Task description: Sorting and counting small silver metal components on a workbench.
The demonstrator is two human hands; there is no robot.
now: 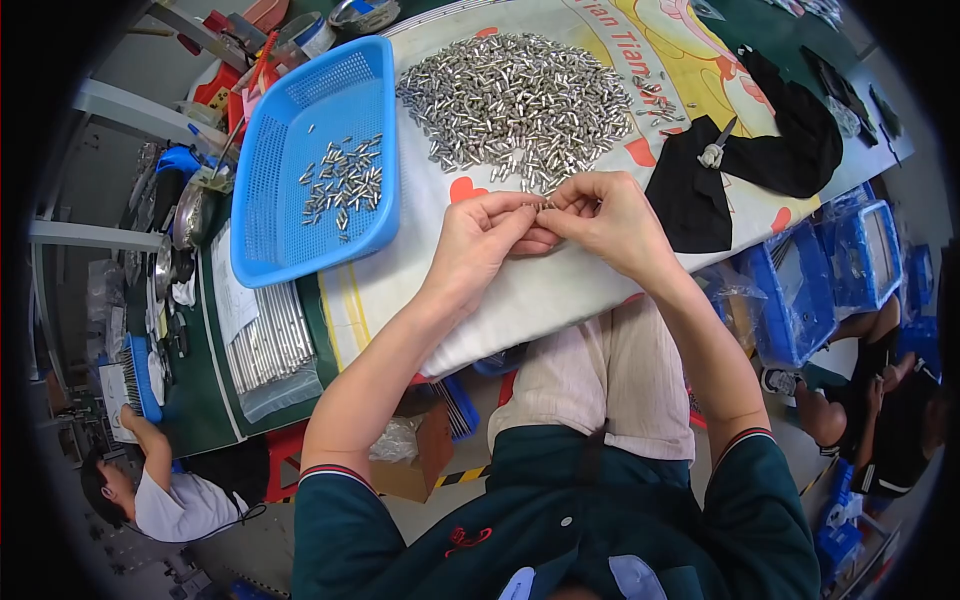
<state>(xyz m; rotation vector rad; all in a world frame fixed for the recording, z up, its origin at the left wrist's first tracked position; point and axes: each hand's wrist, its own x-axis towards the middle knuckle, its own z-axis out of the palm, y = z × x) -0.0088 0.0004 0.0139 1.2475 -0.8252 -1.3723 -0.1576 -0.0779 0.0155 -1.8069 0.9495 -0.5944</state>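
My left hand (487, 238) and my right hand (603, 217) meet fingertip to fingertip over a white cloth (540, 290), pinching a small silver metal piece (543, 204) between them. Just beyond the fingers lies a big heap of small silver metal pieces (515, 95) on the cloth. To the left stands a blue perforated plastic basket (265, 225) with a small scatter of the same metal pieces (343, 180) inside.
A black cloth (760, 150) with small snips (714, 150) on it lies to the right. Bagged metal rods (268, 345) lie below the basket. Blue crates (850, 260) sit at the right. One person sits at lower left (160, 490), another at right (880, 400).
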